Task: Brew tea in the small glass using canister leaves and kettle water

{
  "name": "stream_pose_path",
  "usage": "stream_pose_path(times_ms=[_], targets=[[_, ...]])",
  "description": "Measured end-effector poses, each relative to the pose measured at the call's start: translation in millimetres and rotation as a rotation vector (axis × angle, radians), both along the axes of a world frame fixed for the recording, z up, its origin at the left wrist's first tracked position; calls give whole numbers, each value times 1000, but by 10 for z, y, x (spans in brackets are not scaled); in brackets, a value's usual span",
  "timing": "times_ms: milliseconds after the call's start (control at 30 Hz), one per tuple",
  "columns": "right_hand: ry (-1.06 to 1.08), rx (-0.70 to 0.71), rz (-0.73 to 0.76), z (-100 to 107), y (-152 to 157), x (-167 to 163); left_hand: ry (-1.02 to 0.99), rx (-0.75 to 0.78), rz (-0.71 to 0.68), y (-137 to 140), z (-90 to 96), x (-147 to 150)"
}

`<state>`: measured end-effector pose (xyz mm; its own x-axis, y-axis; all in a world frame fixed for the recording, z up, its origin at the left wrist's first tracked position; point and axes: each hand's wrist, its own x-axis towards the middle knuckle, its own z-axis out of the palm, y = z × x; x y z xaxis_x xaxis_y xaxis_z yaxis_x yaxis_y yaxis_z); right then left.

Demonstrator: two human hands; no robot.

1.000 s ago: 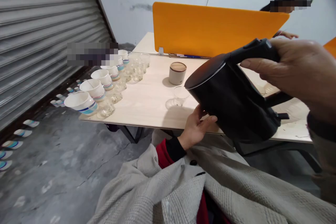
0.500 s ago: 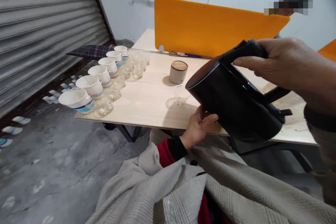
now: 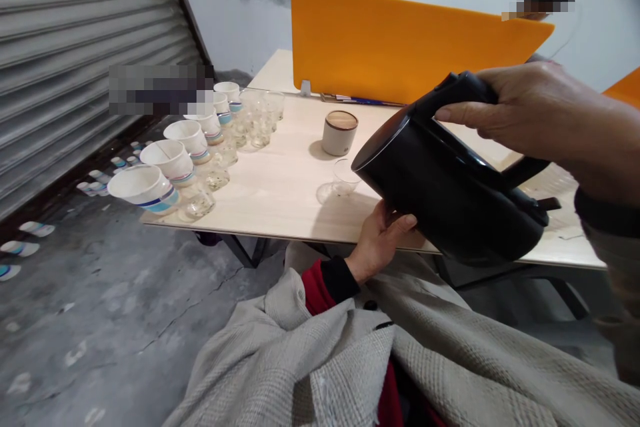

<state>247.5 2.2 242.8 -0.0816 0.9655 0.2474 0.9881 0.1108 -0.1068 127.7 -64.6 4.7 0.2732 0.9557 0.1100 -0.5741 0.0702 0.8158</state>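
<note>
My right hand (image 3: 530,113) is wrapped round the handle of a black electric kettle (image 3: 450,193), which is tilted with its lid end toward the left. Just past that end stands a small clear cup (image 3: 346,179) on the table; the kettle's edge overlaps it in view, and I cannot tell whether liquid is flowing. My left hand (image 3: 377,240) is below the kettle at the table's front edge, thumb stretched out, other fingers partly hidden behind the kettle. Behind the cup sits a light grey canister (image 3: 340,135) with a wooden lid.
Paper cups (image 3: 143,188) stand in a row along the left of the wooden table (image 3: 270,193), beside several clear cups (image 3: 199,200). An orange divider (image 3: 400,47) rises at the back, with another person's head partly behind it. More paper cups (image 3: 36,228) are on the floor at left.
The view has shifted slightly. The kettle and both hands keep nearly the same pose over the table. A pixelated patch now shows behind the paper cups at left.
</note>
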Motion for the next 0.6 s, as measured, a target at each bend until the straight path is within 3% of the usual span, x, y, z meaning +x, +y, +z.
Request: stream_pose_path(times_ms=[600], targets=[[33,-1,-18,0,27,-80,-34,15,1,14,-40,3]])
